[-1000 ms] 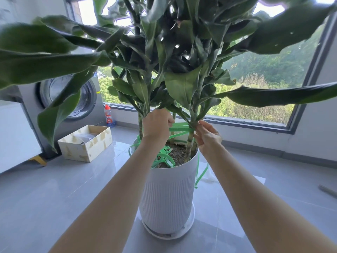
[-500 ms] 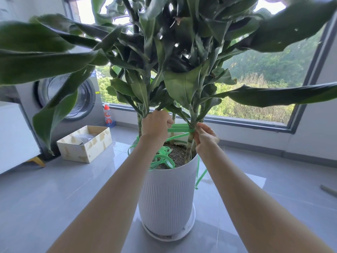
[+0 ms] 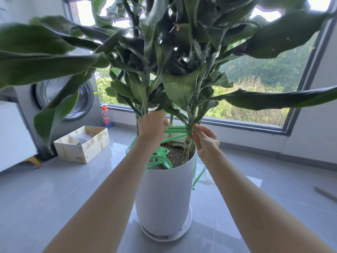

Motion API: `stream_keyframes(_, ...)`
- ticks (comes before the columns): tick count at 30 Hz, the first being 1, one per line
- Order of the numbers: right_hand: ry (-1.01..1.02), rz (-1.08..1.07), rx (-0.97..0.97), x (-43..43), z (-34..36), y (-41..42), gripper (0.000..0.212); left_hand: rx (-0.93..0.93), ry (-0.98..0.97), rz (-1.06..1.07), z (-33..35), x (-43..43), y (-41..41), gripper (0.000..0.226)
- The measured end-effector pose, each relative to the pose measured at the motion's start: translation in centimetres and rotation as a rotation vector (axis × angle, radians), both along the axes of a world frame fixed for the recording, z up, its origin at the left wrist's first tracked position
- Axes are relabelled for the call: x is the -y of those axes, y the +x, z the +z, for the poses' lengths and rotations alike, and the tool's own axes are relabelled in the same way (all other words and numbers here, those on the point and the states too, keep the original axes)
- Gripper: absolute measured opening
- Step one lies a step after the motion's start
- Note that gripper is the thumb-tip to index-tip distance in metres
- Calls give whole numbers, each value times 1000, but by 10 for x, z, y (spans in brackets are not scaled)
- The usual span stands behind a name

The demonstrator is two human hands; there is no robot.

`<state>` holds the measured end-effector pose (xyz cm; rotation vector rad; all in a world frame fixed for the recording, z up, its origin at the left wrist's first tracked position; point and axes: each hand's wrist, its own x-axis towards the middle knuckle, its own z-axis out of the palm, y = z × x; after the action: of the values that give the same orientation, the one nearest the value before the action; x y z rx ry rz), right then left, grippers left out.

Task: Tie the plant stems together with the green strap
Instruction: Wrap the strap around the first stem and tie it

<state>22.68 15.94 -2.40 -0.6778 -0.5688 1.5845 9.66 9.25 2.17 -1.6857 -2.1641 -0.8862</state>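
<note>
Head view: I have one camera, looking down both forearms into the plant. The left hand [image 3: 152, 125] is curled with its back to me, and the green strap [image 3: 176, 131] runs straight out of it, so I read it as gripping the strap. The right hand [image 3: 205, 141] has its fingertips [image 3: 195, 129] pinched on the strap where it bends round the right stem [image 3: 187, 145]. Between the hands the strap is stretched in two bands; more lies looped on the soil at the near left, and a tail hangs over the right rim of the white pot [image 3: 164, 198].

Risks, as I judge them: if either pinch loosens, the flat strap could slide down the smooth stem and the wrap go slack. Pulling too hard could bend or crease the stems. The loose loops could snag or knot.

Count: two hands, one strap, one pot. I count at least three stems, with the left stem [image 3: 137, 125] and a middle stem [image 3: 171, 121] partly hidden. On the far left of the floor are one cardboard box [image 3: 82, 148] and one bottle [image 3: 105, 116].
</note>
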Motion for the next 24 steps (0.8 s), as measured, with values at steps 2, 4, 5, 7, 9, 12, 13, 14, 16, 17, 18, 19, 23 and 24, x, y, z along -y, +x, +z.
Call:
stream_keyframes(2,2,-6,34,-2,1,-2,16,-13,20,8,0,1,0,18)
stream_keyframes(4,-18,-22,63,-4,3,-4,17,-20,41,13,0,2,0,13)
stream_keyframes(5,-29,-34,65,-4,3,-5,18,-20,37,16,1,2,1,12)
stream_keyframes(7,-55,-60,53,-4,4,-9,21,-25,16,27,0,0,0,15)
stream_keyframes(9,-70,-80,39,-6,3,-12,23,-43,14,46,-4,-3,-2,34)
stream_keyframes(12,-69,-83,17,-7,2,-12,23,-72,7,40,-6,-7,-4,41)
stream_keyframes(13,-66,-77,12,-6,2,-11,22,-71,4,41,-6,-7,-5,41)
stream_keyframes(14,-61,-68,8,-5,1,-9,21,-67,0,41,-5,-7,-6,39)
stream_keyframes(16,-50,-51,-11,-2,0,-6,19,-52,-12,28,-4,-8,-8,30)
stream_keyframes(17,-42,-42,-26,0,-1,-5,19,-44,-15,24,-3,-8,-8,27)
stream_keyframes(18,-33,-33,-39,1,-2,-3,19,-39,-13,25,-3,-7,-7,27)
stream_keyframes(19,-19,-25,-43,3,-1,-2,19,-41,-8,26,-3,-6,-7,27)
stream_keyframes(23,17,-7,-43,6,-2,2,17,-53,3,29,-5,-6,-7,27)
stream_keyframes(24,17,-9,-49,6,-3,2,16,-55,9,30,-5,-6,-7,26)
